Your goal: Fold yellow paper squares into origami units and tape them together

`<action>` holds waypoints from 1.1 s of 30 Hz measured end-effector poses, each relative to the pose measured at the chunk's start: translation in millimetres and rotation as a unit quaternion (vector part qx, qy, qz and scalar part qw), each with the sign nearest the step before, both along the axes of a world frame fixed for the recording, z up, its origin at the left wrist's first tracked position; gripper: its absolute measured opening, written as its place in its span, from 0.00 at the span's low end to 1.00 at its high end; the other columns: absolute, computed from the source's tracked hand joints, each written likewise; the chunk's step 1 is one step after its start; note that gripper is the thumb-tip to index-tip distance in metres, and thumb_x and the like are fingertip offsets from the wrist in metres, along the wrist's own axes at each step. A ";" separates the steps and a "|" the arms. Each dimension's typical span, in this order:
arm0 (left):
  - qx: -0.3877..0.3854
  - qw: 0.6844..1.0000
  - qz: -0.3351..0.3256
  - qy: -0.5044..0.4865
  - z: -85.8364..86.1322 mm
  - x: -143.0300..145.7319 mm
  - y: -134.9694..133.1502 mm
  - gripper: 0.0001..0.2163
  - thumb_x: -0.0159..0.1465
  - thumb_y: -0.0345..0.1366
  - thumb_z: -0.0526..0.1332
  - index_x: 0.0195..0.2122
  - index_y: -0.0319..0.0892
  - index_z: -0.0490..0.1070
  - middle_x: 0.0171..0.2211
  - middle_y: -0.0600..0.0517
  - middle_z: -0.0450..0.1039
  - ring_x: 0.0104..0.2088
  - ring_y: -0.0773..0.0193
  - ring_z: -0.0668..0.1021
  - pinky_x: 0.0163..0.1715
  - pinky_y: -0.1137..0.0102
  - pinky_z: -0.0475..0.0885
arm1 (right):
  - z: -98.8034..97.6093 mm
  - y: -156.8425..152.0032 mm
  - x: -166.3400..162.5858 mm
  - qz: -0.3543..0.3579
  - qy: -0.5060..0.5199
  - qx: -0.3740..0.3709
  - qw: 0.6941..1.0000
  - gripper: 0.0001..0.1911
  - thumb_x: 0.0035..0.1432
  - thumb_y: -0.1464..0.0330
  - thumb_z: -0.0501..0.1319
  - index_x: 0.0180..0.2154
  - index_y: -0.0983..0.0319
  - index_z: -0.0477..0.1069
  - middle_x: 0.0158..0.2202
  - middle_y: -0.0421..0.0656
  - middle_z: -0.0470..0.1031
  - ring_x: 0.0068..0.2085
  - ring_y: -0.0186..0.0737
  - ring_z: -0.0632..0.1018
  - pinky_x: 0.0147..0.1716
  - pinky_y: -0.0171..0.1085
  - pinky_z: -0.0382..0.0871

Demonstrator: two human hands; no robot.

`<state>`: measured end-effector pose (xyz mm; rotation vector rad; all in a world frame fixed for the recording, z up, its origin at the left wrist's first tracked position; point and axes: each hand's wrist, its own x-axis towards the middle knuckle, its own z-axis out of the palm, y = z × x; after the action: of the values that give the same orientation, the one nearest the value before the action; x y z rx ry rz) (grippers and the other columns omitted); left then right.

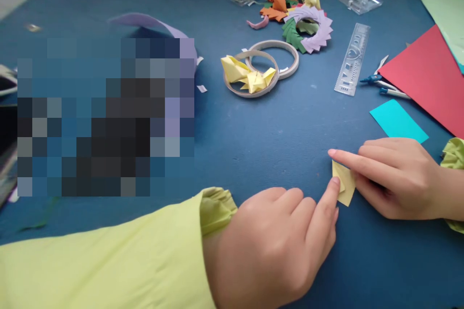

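A small piece of folded yellow paper (348,187) lies on the blue table between my two hands. My left hand (275,236) comes in from the lower left, its index fingertip pressing on the paper's left edge, with the other fingers curled under. From the right, my right hand (398,178) holds the paper's right side against the table. Its index finger stretches along the top corner and the lower fingers are bent. The parts of the fingers beneath the right hand are hidden.
Beyond the hands lie tape rolls (290,75) with yellow folded pieces (256,81), a paper ring (319,31), a clear ruler (352,60), a turquoise sheet (398,120) and a red sheet (431,77). A purple paper strip (145,21) curves at left beside a blurred-out area.
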<state>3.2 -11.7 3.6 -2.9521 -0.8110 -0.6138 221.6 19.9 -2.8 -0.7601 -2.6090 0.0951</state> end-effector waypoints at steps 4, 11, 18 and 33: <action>-0.006 1.000 0.009 0.009 2.2 1.2 1.7 0.12 0.64 0.29 0.55 0.45 0.29 0.72 0.18 0.54 0.67 0.18 0.62 0.69 0.13 0.64 0.66 | 0.7 0.6 -0.2 0.002 -0.008 -0.001 1.000 0.17 0.61 0.73 0.54 0.51 0.69 0.66 0.27 0.41 0.67 0.27 0.36 0.66 0.25 0.38 0.58; 0.018 0.999 0.026 -0.007 3.3 -0.4 1.5 0.11 0.66 0.28 0.53 0.44 0.31 0.73 0.44 0.43 0.75 0.45 0.53 0.75 0.34 0.61 0.73 | 2.2 2.3 -0.6 0.019 -0.011 0.005 1.000 0.14 0.61 0.73 0.54 0.48 0.69 0.67 0.27 0.41 0.67 0.27 0.37 0.66 0.24 0.38 0.59; 0.014 1.000 0.018 -0.007 2.3 0.2 -0.1 0.11 0.66 0.28 0.54 0.44 0.32 0.73 0.47 0.44 0.75 0.47 0.53 0.75 0.36 0.61 0.73 | 1.8 0.2 -1.5 -0.009 -0.010 0.006 1.000 0.16 0.62 0.72 0.53 0.51 0.70 0.65 0.27 0.42 0.70 0.27 0.36 0.68 0.25 0.37 0.60; 0.011 1.000 0.013 0.002 2.1 0.0 1.5 0.10 0.66 0.28 0.54 0.44 0.32 0.73 0.49 0.44 0.74 0.49 0.53 0.75 0.37 0.62 0.74 | 1.2 0.3 -0.7 -0.002 -0.008 0.028 1.000 0.13 0.61 0.73 0.53 0.48 0.70 0.66 0.25 0.42 0.70 0.26 0.35 0.68 0.25 0.36 0.63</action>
<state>3.2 -10.2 5.7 -2.9171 -0.8360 -0.6120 221.0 20.2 -1.6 -0.7488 -2.6130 0.0150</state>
